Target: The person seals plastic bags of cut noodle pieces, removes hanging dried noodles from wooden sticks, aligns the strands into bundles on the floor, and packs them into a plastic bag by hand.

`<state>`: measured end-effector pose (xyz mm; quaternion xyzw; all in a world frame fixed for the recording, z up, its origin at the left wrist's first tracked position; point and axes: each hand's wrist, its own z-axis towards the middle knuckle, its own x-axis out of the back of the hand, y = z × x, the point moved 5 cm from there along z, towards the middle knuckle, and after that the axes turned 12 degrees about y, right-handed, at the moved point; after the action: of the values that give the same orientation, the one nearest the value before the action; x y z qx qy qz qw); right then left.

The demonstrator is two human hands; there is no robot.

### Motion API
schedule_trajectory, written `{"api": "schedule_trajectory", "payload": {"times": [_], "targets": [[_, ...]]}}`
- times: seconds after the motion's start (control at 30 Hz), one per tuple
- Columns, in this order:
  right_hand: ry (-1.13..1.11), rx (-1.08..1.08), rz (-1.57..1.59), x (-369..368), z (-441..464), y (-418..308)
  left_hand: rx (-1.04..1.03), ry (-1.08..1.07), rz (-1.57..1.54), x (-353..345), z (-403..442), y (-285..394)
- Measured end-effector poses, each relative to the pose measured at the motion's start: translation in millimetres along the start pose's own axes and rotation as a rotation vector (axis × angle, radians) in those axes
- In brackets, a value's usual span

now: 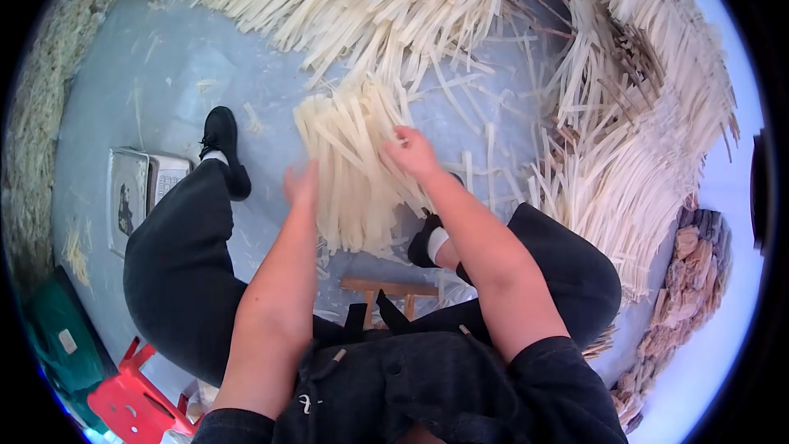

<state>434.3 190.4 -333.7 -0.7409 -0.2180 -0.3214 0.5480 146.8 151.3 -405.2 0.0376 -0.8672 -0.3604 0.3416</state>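
A loose pile of pale, flat strips [355, 173] lies on the floor between my feet, most of them running lengthwise away from me. At its left edge is my left hand [301, 184], slightly blurred, its fingers apart and nothing seen in them. On the pile's upper right side my right hand [413, 153] has its fingers curled in against the strips. Whatever sits between those fingers is too small to make out.
Large heaps of similar strips [386, 0] spread at the back and right [625, 156], with thin brown sticks among them. A scale [131, 197] stands left beside my shoe [220, 144]. A wooden stool [390, 288], a red plastic stool [136, 399] and brown chunky pieces [694, 267] are nearby.
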Motion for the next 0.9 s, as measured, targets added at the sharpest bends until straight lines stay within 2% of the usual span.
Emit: {"api": "schedule_trajectory", "payload": {"times": [0.07,0.17,0.23,0.3,0.4,0.47,0.6,0.63,0.7,0.77,0.83,0.9], "targets": [[0.061,-0.105,0.034,8.7,17.4,25.8,-0.071,0.112,0.190,7.7,3.0,-0.2],[0.192,-0.161,-0.103,18.7,32.7,49.0,-0.025,0.035,0.146,-5.7,24.8,-30.9],[0.077,-0.249,-0.253,0.2,35.0,62.6,-0.006,-0.072,0.126,-7.2,15.5,-18.7],[-0.207,-0.356,-0.123,-30.1,28.9,44.9,0.015,-0.177,0.103,-19.3,-1.2,-4.3],[-0.153,-0.387,-0.072,-64.8,0.7,-7.9,-0.039,-0.252,0.105,-35.0,-19.8,15.7],[-0.131,-0.426,-0.013,-78.3,-10.8,-19.5,0.012,-0.371,-0.258,-32.7,-31.4,34.9],[-0.203,-0.404,0.144,-81.0,-20.2,-12.1,-0.128,-0.345,-0.200,-31.8,-0.1,16.6],[-0.212,-0.424,0.220,-74.7,-24.3,-6.7,-0.182,-0.292,-0.096,-31.3,4.0,12.5],[-0.293,-0.235,0.003,-46.7,-9.4,9.1,-0.219,-0.244,0.019,-27.7,3.2,6.0],[-0.123,-0.154,-0.101,1.8,8.7,30.0,-0.208,-0.198,0.122,-25.2,-4.6,16.3],[-0.107,-0.099,-0.234,47.4,36.5,62.8,-0.185,-0.173,0.177,-23.0,-6.8,16.1],[-0.591,-0.210,-0.563,88.9,38.3,73.0,-0.171,-0.146,0.231,-22.1,-7.1,18.1]]}}
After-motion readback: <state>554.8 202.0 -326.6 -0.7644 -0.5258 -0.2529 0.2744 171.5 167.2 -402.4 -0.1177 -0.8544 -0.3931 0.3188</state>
